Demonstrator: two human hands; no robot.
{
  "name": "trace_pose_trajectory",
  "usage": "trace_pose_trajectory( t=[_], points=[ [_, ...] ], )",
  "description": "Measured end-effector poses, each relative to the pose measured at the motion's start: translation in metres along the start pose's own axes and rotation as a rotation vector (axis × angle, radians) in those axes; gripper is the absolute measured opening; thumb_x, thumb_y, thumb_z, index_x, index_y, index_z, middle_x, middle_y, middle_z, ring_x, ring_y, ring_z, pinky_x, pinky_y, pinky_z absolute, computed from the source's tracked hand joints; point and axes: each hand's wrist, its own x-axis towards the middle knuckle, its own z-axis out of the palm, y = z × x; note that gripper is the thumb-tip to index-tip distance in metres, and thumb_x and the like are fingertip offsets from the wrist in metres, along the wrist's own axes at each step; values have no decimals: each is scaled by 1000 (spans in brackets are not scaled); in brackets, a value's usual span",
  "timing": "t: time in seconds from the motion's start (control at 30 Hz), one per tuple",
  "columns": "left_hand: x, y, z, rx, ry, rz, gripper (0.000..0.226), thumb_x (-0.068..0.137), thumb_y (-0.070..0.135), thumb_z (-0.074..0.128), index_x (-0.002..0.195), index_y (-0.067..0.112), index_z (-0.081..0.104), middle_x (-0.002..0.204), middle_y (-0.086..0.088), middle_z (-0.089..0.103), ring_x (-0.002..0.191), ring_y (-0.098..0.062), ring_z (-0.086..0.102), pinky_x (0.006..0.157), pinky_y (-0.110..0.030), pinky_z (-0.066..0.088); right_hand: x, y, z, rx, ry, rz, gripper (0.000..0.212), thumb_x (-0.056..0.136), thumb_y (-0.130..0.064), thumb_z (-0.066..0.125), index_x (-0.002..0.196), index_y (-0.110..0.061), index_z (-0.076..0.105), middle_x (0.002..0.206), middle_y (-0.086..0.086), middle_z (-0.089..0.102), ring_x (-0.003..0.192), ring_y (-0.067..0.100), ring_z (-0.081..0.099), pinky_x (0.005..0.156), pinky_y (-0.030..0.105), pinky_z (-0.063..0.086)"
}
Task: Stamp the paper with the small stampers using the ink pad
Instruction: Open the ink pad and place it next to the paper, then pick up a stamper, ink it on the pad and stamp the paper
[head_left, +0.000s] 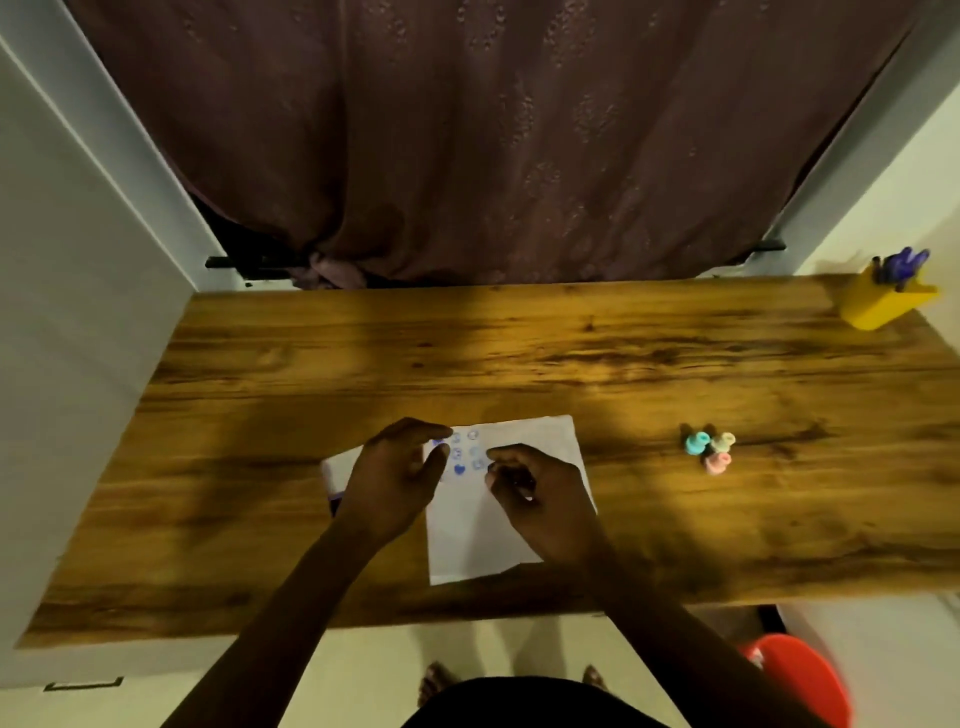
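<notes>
- Paper (498, 525) is lying on the desk (519, 353), blue prints clustering in its top-left corner.
- My right hand (540, 499) is hovering curled just beside those prints, prob pinching a stamper; can't tell, it's hidden.
- My left hand (395, 473) is resting loose w/ fingers spread on the paper's left edge, gripping nothing.
- Ink pad: mostly hidden under the left hand, I'm guessing.
- Spare stampers (709, 449) are sitting well apart to the right, nearer my right hand.

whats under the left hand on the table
Under the left hand a white object with a dark purple edge sticks out on the wooden table, beside the white stamped paper. Most of it is covered, so I cannot identify it.
</notes>
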Motion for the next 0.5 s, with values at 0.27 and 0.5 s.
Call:
trace_pose_trajectory(
  t=[0.27, 0.5],
  points=[
    [-3, 65, 82, -82, -54, 40, 21, 97, 33, 70, 117, 34, 75, 123, 15, 73, 112, -8, 68, 89, -16, 51, -10, 38, -88, -84, 142, 18, 28, 96, -24, 69, 123, -19, 71, 115, -4, 76, 105, 8, 70, 92, 19, 56],
    [1, 103, 141, -143, -162, 62, 22, 95, 32, 72, 117, 34, 74, 114, 22, 68, 106, -3, 67, 92, -19, 55, -11, 87, -155, -211, 206, 26, 30, 91, -13, 72, 121, -15, 71, 107, 2, 76, 96, 16, 73, 88, 34, 61]
  ],
)
